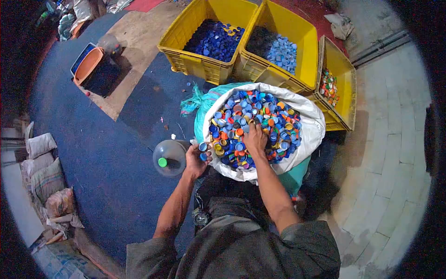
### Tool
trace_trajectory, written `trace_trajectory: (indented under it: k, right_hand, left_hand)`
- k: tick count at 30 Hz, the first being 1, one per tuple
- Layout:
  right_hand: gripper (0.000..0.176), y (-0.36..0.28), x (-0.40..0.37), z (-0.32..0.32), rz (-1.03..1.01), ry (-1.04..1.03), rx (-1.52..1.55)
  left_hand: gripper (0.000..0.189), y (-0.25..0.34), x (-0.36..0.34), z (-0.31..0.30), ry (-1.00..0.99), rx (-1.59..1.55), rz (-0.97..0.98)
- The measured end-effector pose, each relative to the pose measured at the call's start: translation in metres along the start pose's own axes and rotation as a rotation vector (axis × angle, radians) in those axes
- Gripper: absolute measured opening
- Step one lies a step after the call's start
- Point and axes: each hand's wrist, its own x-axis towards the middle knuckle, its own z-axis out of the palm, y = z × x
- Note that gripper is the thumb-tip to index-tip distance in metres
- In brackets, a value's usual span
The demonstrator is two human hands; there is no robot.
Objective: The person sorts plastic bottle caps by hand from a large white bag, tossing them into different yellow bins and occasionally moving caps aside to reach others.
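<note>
A white sack point(312, 118) stands open in front of me, heaped with plastic bottle caps point(278, 114) in blue, orange, yellow, red and white. My left hand point(196, 162) is at the sack's left rim, fingers curled around several caps; blue caps point(203, 147) show between the thumb and fingers. My right hand point(255, 139) reaches into the middle of the heap. Its fingers are bent and drawn together among the caps, and whatever they grip is hidden. Beside my left hand lies a large clear plastic bottle point(171, 160) with a green cap point(162, 162).
Beyond the sack stand yellow crates: one with dark blue caps point(216, 42), one with light blue caps point(282, 53), one with mixed caps point(329, 86). An orange basin point(89, 65) sits on the floor at upper left. Stuffed sacks point(46, 169) line the left wall.
</note>
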Motion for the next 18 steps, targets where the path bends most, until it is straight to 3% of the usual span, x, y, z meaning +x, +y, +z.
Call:
trace_trajectory:
  k: [3, 10, 13, 18]
  right_hand:
    - [0.034, 0.002, 0.005, 0.000, -0.143, 0.068, -0.092]
    - [0.034, 0.006, 0.012, 0.004, -0.099, 0.049, 0.008]
    - [0.033, 0.012, 0.010, -0.008, -0.163, 0.103, 0.363]
    - [0.034, 0.023, -0.002, -0.045, 0.063, 0.007, 0.731]
  left_hand:
    - [0.043, -0.003, -0.004, 0.002, -0.009, 0.046, 0.007]
    - [0.042, -0.010, -0.005, 0.019, 0.022, 0.152, 0.013]
    - [0.041, -0.014, -0.002, 0.029, 0.021, 0.181, -0.010]
    - [0.027, -0.027, 0.005, 0.057, -0.119, 0.129, -0.064]
